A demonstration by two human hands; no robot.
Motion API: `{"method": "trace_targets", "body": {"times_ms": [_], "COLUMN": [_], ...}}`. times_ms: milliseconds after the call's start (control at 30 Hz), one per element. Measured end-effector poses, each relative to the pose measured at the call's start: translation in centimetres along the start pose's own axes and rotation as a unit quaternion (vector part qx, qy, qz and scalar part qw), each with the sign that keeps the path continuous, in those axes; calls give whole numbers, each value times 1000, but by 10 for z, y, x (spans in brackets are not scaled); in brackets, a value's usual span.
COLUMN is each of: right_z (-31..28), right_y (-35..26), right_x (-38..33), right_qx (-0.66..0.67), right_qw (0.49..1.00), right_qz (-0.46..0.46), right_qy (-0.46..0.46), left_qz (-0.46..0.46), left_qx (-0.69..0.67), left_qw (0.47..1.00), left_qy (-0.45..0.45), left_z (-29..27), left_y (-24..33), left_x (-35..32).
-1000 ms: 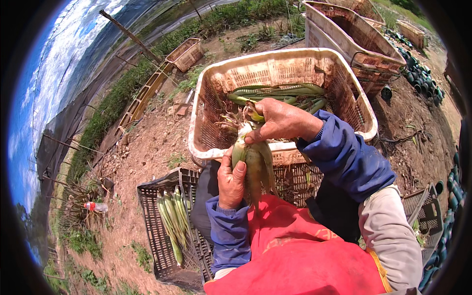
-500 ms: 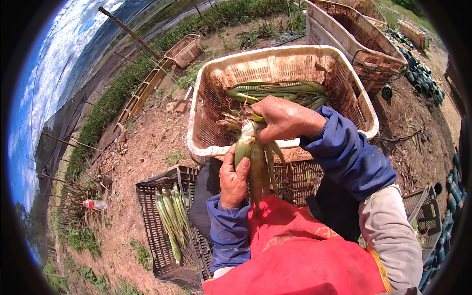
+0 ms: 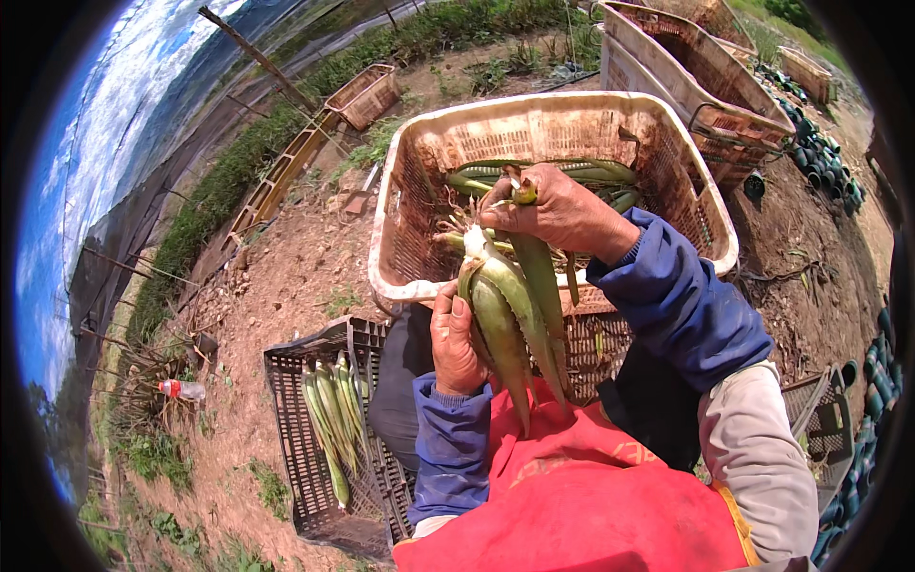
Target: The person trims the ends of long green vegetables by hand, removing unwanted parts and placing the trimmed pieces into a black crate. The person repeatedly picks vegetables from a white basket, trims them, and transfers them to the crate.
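My left hand (image 3: 457, 343) is wrapped round the lower side of an aloe plant (image 3: 500, 310), whose pale base and stringy roots point up and whose leaves hang toward my lap. Just above it, my right hand (image 3: 553, 205) is closed on an aloe leaf (image 3: 540, 286); the leaf's yellowish cut end shows between thumb and fingers and its blade hangs beside the plant. Both hands are over the near rim of a dirty white crate (image 3: 434, 291). Inside that crate lie more long green aloe leaves (image 3: 596, 172), partly hidden by my right hand.
A black crate (image 3: 286, 419) with several trimmed aloe leaves (image 3: 334, 410) sits by my left leg. Stacked crates (image 3: 705, 86) stand at the far right, near dark pots (image 3: 824, 157). A plastic bottle (image 3: 183, 390) lies on the soil at left. A red apron (image 3: 600, 477) covers my lap.
My right hand has turned and moved slightly up and right, now with a leaf apart from the plant's base. The aloe plant in my left hand shows more fully.
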State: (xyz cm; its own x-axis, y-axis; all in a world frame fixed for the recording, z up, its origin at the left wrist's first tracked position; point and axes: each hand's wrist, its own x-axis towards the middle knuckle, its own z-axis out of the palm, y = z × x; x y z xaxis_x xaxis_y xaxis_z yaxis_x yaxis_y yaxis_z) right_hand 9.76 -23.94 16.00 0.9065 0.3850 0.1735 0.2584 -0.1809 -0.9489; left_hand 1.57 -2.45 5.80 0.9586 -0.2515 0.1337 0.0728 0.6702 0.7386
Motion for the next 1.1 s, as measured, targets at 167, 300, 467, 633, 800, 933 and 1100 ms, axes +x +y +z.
{"method": "trace_targets", "body": {"times_ms": [167,300,467,633,800,933,1100], "right_z": [1,3,-14,-102,-290,-416,-388], "right_y": [4,5,-1,12,18,4,-35], "right_x": [1,0,-4,-34,-192,-449,-773], "right_qx": [-100,-132,-6,139,-66,-266,-387], "right_qw": [994,991,999,961,938,821,534], "right_qz": [-39,-26,-1,-43,47,361,632], "right_qy": [-4,-7,34,233,336,352,407], "left_qz": [-54,-33,-54,-33,-6,4,-34], "left_qx": [-115,-63,-77,-188,-241,-303,-333], "left_qw": [992,997,995,980,970,936,880], "left_qy": [-16,-17,28,49,5,-180,-336], "left_z": [-10,-10,-35,-70,-106,-131,-148], "left_y": [-23,-35,-37,-15,11,2,-26], "left_x": [7,1,1,-1,13,30,50]}}
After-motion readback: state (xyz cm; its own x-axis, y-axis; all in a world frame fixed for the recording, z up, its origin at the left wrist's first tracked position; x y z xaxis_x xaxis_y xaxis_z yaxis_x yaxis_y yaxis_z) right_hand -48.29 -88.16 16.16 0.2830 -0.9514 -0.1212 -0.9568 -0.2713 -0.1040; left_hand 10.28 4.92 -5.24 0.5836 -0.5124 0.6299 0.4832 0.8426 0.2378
